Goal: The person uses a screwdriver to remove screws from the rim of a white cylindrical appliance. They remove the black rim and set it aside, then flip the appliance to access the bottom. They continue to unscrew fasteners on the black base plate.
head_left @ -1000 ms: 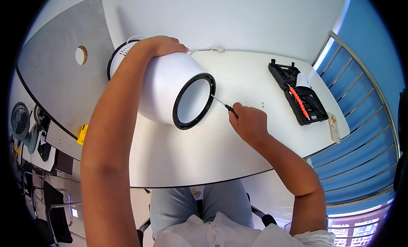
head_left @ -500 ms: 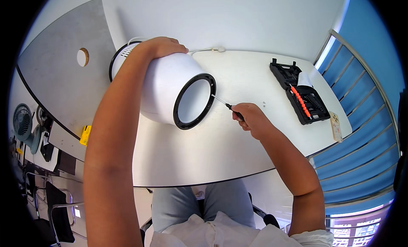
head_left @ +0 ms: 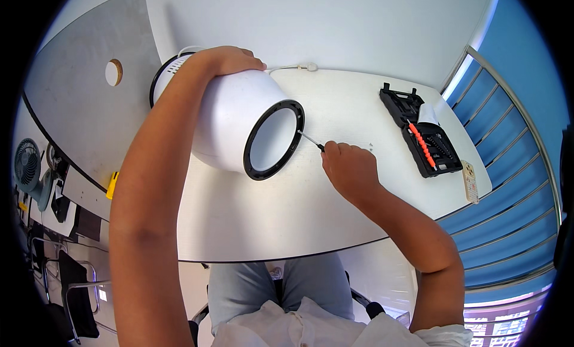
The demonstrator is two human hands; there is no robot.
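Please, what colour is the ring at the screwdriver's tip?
The ring is black; it shows best in the head view.

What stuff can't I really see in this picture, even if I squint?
In the head view:
- Handle of the screwdriver: mostly hidden inside the right hand.
- Its tip: too small to tell exactly what it touches at the black ring.
- Left palm: hidden under the left hand, which lies on the white appliance.
- Yellow object: partly covered by the left forearm.
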